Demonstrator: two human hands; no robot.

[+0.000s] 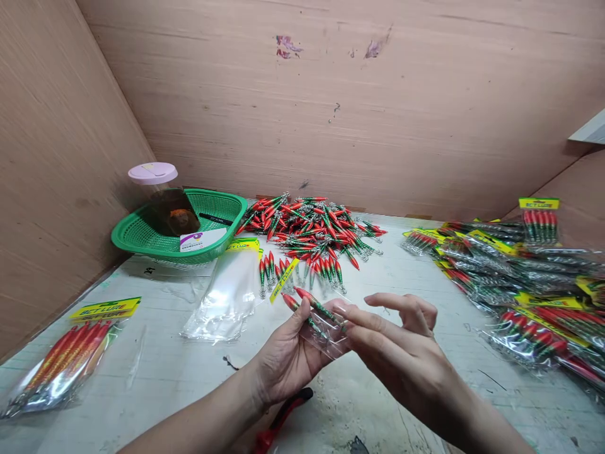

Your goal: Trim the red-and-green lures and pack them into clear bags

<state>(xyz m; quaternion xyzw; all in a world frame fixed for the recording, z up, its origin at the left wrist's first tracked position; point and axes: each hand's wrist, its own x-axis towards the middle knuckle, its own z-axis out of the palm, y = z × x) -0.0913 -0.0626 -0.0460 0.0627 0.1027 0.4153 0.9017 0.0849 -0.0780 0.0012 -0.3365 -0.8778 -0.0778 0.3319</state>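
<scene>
At the near edge of the whitish, stained tabletop (161, 372), a red-and-black handled tool (283, 413) lies partly hidden under the wrists, with dark scraps and thin lines on the surface around it. Just above it the left hand (288, 362) is closed around a clear bag (331, 345) and two red-and-green lures (321, 305), its thumb pressed over them and its fingers beneath. The lures slant side by side, red tips pointing away past the thumb; whether they are fully inside the plastic cannot be made out. The right hand (406, 350) has two outstretched fingertips touching the right side of the bag, the other visible fingers bent and lifted clear; whether it pinches the plastic cannot be told. To the left lies a pack of orange-red lures (70, 359), to the right a pile of packed lures (534, 296) with yellow headers. Beyond the hands come a stack of clear sleeves (222, 299) and a loose row of lures (331, 268), then a large heap of lures (316, 224). Beside that heap, a green basket (239, 208) holds a pink-lidded container (153, 173), a card (202, 241) and a dark pen (215, 219). A scuffed wood-toned panel (340, 126) closes off the far side, and another (57, 157) stands at the left.
</scene>
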